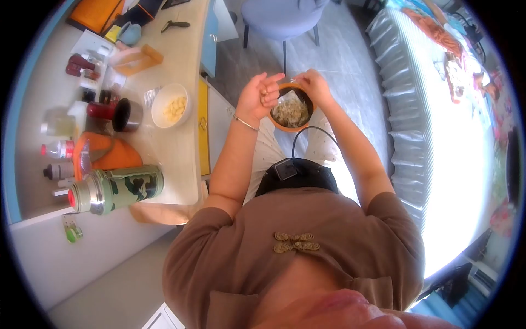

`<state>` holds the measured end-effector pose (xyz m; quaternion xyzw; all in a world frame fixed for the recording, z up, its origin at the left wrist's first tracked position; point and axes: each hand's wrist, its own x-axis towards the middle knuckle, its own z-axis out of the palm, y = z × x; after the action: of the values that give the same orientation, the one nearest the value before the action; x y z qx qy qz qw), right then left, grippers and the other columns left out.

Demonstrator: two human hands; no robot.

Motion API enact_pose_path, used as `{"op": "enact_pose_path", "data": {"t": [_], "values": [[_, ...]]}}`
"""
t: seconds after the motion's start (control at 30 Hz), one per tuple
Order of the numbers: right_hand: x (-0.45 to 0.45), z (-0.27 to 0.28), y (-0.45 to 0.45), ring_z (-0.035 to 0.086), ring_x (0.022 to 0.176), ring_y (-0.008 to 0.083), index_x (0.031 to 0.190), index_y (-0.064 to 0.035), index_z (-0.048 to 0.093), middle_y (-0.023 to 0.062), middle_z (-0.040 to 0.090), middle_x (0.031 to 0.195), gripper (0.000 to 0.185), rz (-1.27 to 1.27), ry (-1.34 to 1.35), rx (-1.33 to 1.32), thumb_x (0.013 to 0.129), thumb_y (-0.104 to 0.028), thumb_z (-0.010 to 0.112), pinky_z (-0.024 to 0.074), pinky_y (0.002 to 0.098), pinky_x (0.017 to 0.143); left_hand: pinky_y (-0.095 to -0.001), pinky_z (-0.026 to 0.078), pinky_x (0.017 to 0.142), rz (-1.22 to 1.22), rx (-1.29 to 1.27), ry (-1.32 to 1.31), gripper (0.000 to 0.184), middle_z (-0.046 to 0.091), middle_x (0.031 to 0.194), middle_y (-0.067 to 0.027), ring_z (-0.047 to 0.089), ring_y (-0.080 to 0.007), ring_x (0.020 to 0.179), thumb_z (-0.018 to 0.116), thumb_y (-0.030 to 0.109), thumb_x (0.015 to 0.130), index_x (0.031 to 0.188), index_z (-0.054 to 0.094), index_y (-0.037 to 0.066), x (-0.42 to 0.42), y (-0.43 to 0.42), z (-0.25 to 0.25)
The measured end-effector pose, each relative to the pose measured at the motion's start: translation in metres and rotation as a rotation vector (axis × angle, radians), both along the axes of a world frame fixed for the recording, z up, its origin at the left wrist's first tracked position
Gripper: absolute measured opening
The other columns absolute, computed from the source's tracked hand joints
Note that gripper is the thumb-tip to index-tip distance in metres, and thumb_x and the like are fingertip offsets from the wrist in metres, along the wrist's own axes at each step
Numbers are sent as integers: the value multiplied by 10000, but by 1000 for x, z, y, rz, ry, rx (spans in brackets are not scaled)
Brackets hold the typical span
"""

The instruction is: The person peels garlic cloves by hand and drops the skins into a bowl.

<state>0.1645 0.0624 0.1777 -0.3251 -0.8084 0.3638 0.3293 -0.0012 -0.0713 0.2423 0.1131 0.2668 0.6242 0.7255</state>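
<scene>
My left hand (260, 97) is raised at the left rim of an orange-rimmed bin (281, 125). Its index finger points right, while the other fingers curl into the palm; what they hold is hidden. Above the bin's far right rim, my right hand (314, 86) pinches something small and whitish that I cannot make out. Whitish-brown scraps like dry peelings (291, 111) fill the bin, which sits between my knees. On the table to the left, a white bowl (183, 116) contains pale yellow pieces resembling peeled garlic cloves (175, 108).
The table (175, 159) also bears a camouflage thermos (131, 186), a dark cup (127, 115), an orange cloth-like item (112, 153), bottles and a black-handled peeler (174, 25). A chair (282, 16) stands ahead; a bed (438, 137) lines the right side.
</scene>
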Motion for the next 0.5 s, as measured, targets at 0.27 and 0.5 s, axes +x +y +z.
{"op": "enact_pose_path", "data": {"t": [0.27, 0.5], "values": [[-5, -20, 12, 590, 760, 279, 797, -42, 680, 130, 585, 793, 97, 23, -100, 34, 742, -122, 688, 469, 373, 684, -191, 291, 413, 21, 3, 11, 513, 385, 631, 30, 344, -57, 472, 400, 257, 933, 1302, 375, -99, -2, -3, 0], [-9, -25, 11, 605, 753, 277, 793, -27, 673, 149, 611, 802, 133, 22, -188, -81, 743, -149, 690, 478, 369, 686, -187, 288, 416, 21, 23, -9, 499, 386, 641, 28, 338, -57, 478, 395, 238, 935, 1307, 372, -94, -4, -6, -4]]}}
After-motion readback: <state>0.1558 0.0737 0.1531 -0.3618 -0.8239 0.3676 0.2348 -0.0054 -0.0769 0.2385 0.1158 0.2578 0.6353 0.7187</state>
